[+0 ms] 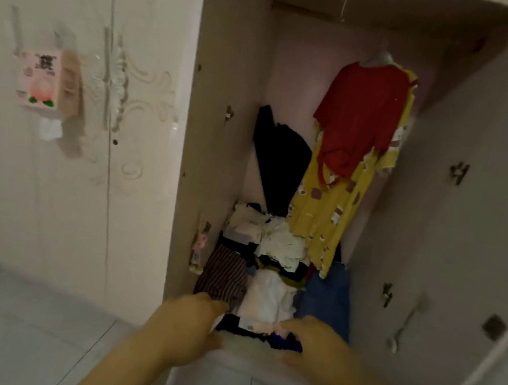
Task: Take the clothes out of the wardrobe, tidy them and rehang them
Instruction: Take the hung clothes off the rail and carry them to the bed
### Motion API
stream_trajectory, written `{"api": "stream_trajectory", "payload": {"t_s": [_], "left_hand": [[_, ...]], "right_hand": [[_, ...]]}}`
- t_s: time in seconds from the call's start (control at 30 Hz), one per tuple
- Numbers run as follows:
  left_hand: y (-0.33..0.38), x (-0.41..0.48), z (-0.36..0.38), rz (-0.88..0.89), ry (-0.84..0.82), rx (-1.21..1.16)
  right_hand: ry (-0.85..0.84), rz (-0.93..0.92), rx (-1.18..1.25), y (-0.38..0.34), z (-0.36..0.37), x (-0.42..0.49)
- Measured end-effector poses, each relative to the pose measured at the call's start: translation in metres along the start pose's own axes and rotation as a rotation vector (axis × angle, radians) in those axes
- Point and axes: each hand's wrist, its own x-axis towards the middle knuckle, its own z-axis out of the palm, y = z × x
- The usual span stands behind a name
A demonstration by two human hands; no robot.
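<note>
Taking-out step: left hand [190, 326] and right hand [317, 347] spread wide, gripping nothing yet, at front edge of clothes heap [268, 282] on wardrobe [218, 119] floor. Next: scooping heap out whole.

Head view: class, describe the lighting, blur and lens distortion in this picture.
Head view: dim, warm indoor light, the wardrobe interior shadowed; motion blur smears the pink box on the closed door and softens both hands, left hand and right hand; wide-angle bending curves the open door's edges.

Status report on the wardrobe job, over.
Both hands, left hand and right hand, reaching into clothes pile. Red shirt hanging. Nothing blocking.
</note>
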Motion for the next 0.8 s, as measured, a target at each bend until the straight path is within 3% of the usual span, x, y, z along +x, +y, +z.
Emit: {"api": "stream_trajectory", "payload": {"t_s": [0.17, 0.27, 0.37, 0.57, 0.8], "left_hand": [[0.003, 0.104, -0.017, 0.106, 0.011, 0.02], [-0.003, 0.167, -0.03, 0.157, 0.054, 0.027], [-0.008, 0.229, -0.049, 0.21, 0.113, -0.005], [-0.009, 0.348, -0.089, 0.28, 0.201, -0.031], [0.009, 0.472, -0.123, 0.285, 0.352, -0.048]], "right_hand": [[0.092, 0.072, -0.081, 0.063, -0.033, 0.047], [0.261, 0.067, -0.154, 0.095, -0.055, 0.086], [0.216, 0.125, -0.092, 0.12, -0.081, 0.119], [0.318, 0.169, 0.041, 0.161, -0.136, 0.186], [0.414, 0.217, -0.041, 0.228, -0.19, 0.282]]}}
